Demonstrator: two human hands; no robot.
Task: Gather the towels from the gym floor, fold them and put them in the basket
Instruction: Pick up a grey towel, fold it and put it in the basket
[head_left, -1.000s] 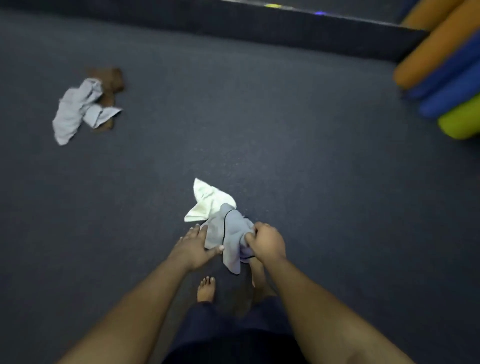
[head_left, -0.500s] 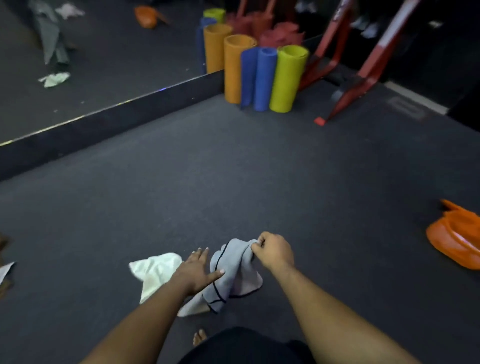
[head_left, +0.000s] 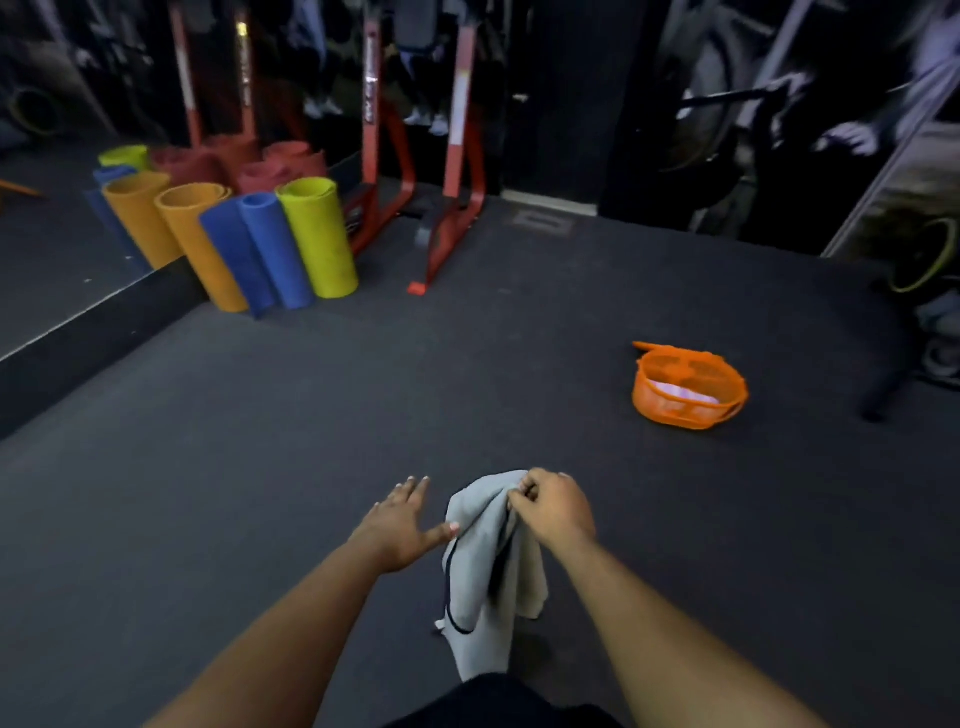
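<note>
Carpet, dark grey (head_left: 311, 441), runs out flat in every direction from my grip. My right hand (head_left: 553, 512) pinches the top edge of a grey towel (head_left: 491, 561) with dark piping, which hangs down in front of me; my left hand (head_left: 397, 525) is spread flat just beside it, thumb touching the cloth. Ahead and to the right of my grip sits the orange basket (head_left: 688, 387), well apart, something pale inside that I cannot make out. Far ahead to the left stand rolled mats (head_left: 270, 244) in yellow, blue and orange beside a red rack (head_left: 447, 171). The towel's lower end is cut off behind my dark shorts (head_left: 498, 701).
</note>
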